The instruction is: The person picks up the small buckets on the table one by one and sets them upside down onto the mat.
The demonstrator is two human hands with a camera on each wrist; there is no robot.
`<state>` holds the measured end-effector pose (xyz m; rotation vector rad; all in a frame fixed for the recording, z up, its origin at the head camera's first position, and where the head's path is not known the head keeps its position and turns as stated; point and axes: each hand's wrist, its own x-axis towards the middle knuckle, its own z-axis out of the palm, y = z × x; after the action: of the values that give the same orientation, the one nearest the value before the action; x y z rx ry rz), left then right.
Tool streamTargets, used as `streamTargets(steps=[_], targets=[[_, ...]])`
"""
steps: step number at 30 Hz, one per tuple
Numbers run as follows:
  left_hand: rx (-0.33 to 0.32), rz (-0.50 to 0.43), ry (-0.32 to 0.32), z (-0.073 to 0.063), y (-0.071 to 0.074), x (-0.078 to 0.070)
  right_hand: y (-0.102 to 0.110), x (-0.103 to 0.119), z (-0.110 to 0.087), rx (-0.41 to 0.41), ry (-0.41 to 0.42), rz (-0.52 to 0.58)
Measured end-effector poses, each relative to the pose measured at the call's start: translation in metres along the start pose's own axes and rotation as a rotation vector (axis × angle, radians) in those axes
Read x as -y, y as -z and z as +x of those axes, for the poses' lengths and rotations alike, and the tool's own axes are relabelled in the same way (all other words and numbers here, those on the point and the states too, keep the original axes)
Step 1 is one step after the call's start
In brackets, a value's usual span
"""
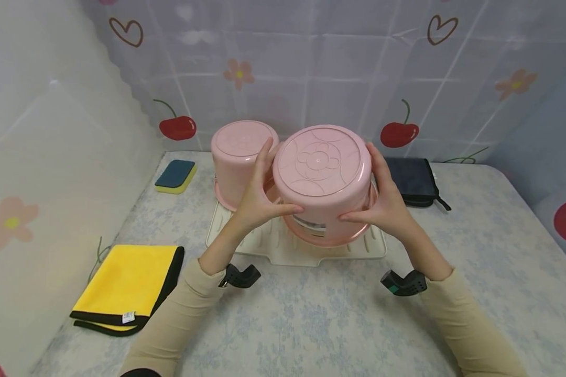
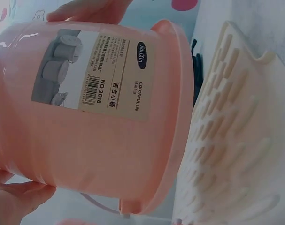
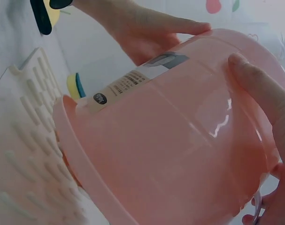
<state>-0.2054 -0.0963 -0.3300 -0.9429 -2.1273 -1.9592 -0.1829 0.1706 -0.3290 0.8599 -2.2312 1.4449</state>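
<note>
Both hands hold a pink plastic bucket (image 1: 318,162) upside down, its patterned base facing up. On its left side my left hand (image 1: 259,196) grips it with the thumb along the front. My right hand (image 1: 387,201) holds the opposite side, thumb also forward. A paper label (image 2: 93,70) is on the bucket's wall, and its rim (image 2: 177,112) sits close over a cream ribbed drying mat (image 1: 283,251). Beside it, a second pink bucket (image 1: 242,152) stands upside down on the mat's left part, partly hidden behind my left hand.
A blue and yellow sponge (image 1: 175,176) lies at the back left. Nearer on the left is a folded yellow cloth (image 1: 127,280) with black edging. At the back right lies a dark zipped pouch (image 1: 412,180). Patterned sheeting (image 1: 306,68) covers the back wall.
</note>
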Motion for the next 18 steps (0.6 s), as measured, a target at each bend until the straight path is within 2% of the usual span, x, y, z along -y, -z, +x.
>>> streamTargets(steps=[3, 7, 13, 18], targets=[[0.003, 0.0, 0.021, 0.0, -0.003, 0.001, 0.002, 0.0, -0.001, 0.009, -0.07, 0.018], [0.022, 0.013, 0.065, 0.006, -0.006, 0.004, 0.006, -0.009, -0.001, 0.031, -0.113, 0.03], [0.016, 0.109, 0.131, 0.031, -0.018, 0.006, 0.027, -0.036, 0.013, 0.095, -0.103, 0.039], [-0.015, 0.184, 0.162, 0.053, -0.027, 0.017, 0.044, -0.063, 0.033, 0.154, -0.109, 0.082]])
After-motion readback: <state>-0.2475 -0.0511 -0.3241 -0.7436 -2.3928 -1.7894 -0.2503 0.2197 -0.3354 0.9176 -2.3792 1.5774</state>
